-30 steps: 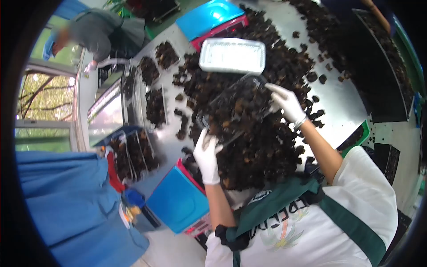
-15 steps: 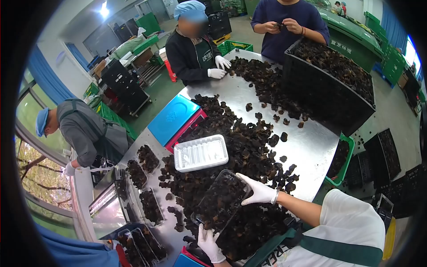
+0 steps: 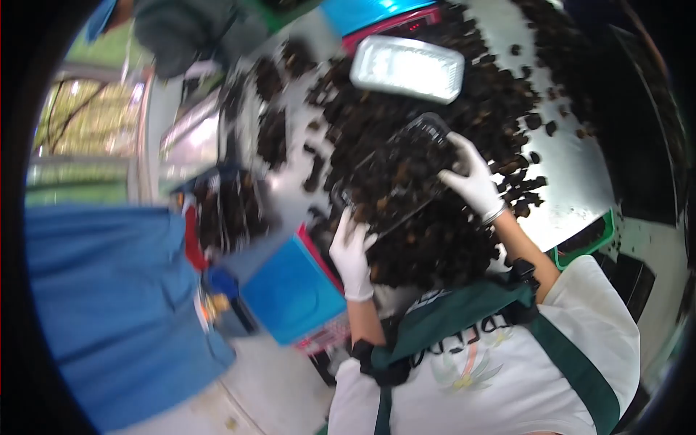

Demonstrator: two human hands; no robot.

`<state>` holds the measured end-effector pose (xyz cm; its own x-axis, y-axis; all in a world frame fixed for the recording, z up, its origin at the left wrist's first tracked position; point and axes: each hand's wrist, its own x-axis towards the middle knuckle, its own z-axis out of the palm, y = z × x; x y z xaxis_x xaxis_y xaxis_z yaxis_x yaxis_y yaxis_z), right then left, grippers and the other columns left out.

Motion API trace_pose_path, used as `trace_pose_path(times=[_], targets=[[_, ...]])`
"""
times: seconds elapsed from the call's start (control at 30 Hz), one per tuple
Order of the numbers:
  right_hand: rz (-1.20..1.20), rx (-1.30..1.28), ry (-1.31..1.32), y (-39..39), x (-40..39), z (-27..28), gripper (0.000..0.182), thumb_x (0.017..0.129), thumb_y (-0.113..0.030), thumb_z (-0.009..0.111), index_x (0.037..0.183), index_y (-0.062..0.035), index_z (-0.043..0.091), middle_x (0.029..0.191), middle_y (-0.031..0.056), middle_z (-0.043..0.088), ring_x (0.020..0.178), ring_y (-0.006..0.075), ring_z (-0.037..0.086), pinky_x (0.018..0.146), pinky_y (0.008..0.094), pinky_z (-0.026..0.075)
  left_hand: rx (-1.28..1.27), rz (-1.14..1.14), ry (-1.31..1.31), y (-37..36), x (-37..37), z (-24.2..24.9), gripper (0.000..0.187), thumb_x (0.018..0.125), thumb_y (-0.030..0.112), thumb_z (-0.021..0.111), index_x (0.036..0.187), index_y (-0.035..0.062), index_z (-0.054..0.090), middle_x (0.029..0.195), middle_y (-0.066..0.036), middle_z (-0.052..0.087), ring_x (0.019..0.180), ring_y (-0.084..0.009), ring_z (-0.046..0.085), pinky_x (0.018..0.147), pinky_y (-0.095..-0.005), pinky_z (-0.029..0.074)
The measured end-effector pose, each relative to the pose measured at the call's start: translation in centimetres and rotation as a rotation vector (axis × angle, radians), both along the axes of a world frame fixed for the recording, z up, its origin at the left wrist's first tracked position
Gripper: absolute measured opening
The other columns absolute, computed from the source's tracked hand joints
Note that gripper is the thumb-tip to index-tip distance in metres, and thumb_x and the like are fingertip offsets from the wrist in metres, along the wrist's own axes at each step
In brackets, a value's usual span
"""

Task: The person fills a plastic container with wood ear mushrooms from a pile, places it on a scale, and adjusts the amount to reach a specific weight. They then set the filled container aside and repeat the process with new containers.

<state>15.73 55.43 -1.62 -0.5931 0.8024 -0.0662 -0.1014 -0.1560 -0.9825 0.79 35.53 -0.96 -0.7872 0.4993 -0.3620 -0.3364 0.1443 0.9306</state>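
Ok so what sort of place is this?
Likely a packing room, perhaps for food: dark pieces heaped on a metal table, filled trays, and what looks like a blue-topped scale.

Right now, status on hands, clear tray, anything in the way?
Left hand at near end of clear tray, right hand at far end. Dark pieces visible in or through it. White tray just beyond; nothing seen blocking hands.
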Motion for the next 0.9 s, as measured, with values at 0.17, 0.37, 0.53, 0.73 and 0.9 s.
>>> trace_pose_path(times=[0.17, 0.37, 0.53, 0.73, 0.9], targets=[[0.284, 0.247, -0.164, -2.5, -2.9, -1.5, 0.071, 0.08, -0.01, 0.063, 0.141, -0.0079, 0.028, 0.123, 0.0137, 0.049, 0.097, 0.0145, 0.053, 0.088, 0.029, 0.043, 0.038, 0.245, -0.028, -6.3, -0.5, -0.6, 0.042, 0.085, -0.003, 0.055, 0.126, 0.0036, 0.051, 0.089, -0.003, 0.054, 0.079, -0.0115, 0.058, 0.063, -0.0231, 0.055], [0.738, 0.153, -0.19, -7.8, -9.0, -3.0, 0.069, 0.083, -0.015, 0.063, 0.143, -0.0133, 0.029, 0.117, 0.0115, 0.051, 0.092, 0.0153, 0.054, 0.087, 0.0276, 0.043, -0.071, 0.473, -0.003, -16.8, -1.7, -0.2, 0.043, 0.085, -0.003, 0.054, 0.127, 0.0026, 0.05, 0.094, -0.004, 0.058, 0.079, -0.0096, 0.058, 0.061, -0.023, 0.053], [0.967, 0.092, -0.246, -10.3, -13.1, -5.0, 0.055, 0.085, -0.014, 0.061, 0.136, -0.0092, 0.039, 0.105, 0.007, 0.061, 0.091, 0.0118, 0.057, 0.084, 0.025, 0.045, -0.224, 0.589, 0.02, -21.6, -1.9, -0.8, 0.04, 0.086, 0.0, 0.055, 0.126, 0.0016, 0.05, 0.096, -0.006, 0.059, 0.08, -0.0114, 0.059, 0.061, -0.0237, 0.053], [0.255, 1.156, -0.092, -0.4, -15.1, -4.0, 0.022, 0.082, -0.007, 0.06, 0.103, -0.0057, 0.064, 0.103, 0.0113, 0.063, 0.096, 0.027, 0.059, 0.087, 0.0351, 0.045, -0.803, 0.604, 0.491, -22.0, -1.3, -1.4, 0.041, 0.086, 0.006, 0.056, 0.127, 0.0021, 0.049, 0.114, -0.015, 0.056, 0.097, -0.0218, 0.058, 0.079, -0.0324, 0.05], [0.051, 1.489, -0.751, 15.7, -13.3, -7.7, 0.04, 0.091, -0.026, 0.051, 0.124, -0.0051, 0.048, 0.108, 0.0212, 0.058, 0.1, 0.039, 0.054, 0.087, 0.043, 0.043, -0.45, 0.535, 0.69, -14.4, -0.8, 2.6, 0.027, 0.085, 0.005, 0.057, 0.111, 0.0023, 0.06, 0.111, -0.01, 0.06, 0.1, -0.019, 0.058, 0.085, -0.0307, 0.047]])
